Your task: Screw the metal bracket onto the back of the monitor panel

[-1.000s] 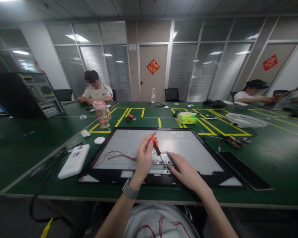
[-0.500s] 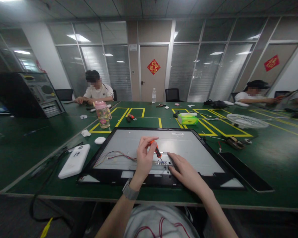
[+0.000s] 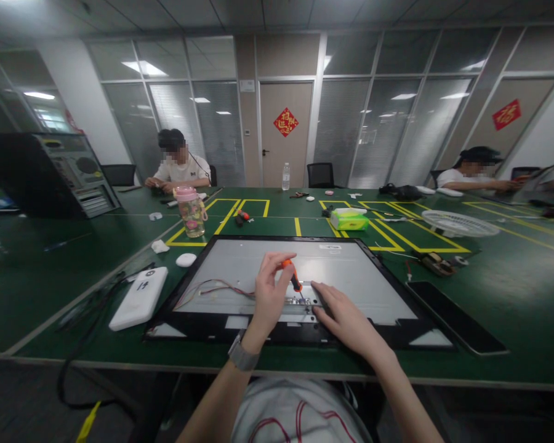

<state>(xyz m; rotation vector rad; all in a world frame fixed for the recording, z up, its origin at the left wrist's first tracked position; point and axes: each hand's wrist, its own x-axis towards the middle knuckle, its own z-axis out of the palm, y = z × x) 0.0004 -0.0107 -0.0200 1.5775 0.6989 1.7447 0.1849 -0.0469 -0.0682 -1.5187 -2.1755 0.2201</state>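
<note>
Between the fingertips of my left hand (image 3: 268,292) is an orange and black screwdriver (image 3: 296,279), tilted, its tip down at a small metal bracket (image 3: 303,301). The bracket lies on the grey back of a flat display panel (image 3: 373,277) with a black frame. My right hand (image 3: 346,320) rests on the panel with its fingers stretched out, the thumb and index finger at the bracket's right end. Thin coloured wires (image 3: 221,286) run left from the bracket, passing behind my left hand. The exact spot under the screwdriver tip is too small to make out.
Left of the panel lie a white power bank (image 3: 141,298) and dark cables (image 3: 92,307); a pink-lidded bottle (image 3: 191,212) stands behind. To the right is a black phone (image 3: 457,317). Farther off are a green packet (image 3: 349,219), a white round grille (image 3: 461,223) and seated co-workers.
The screwdriver and the fingers of my left hand have shifted slightly right. My right hand stays in place. Across the table, the co-worker's hands at left have moved.
</note>
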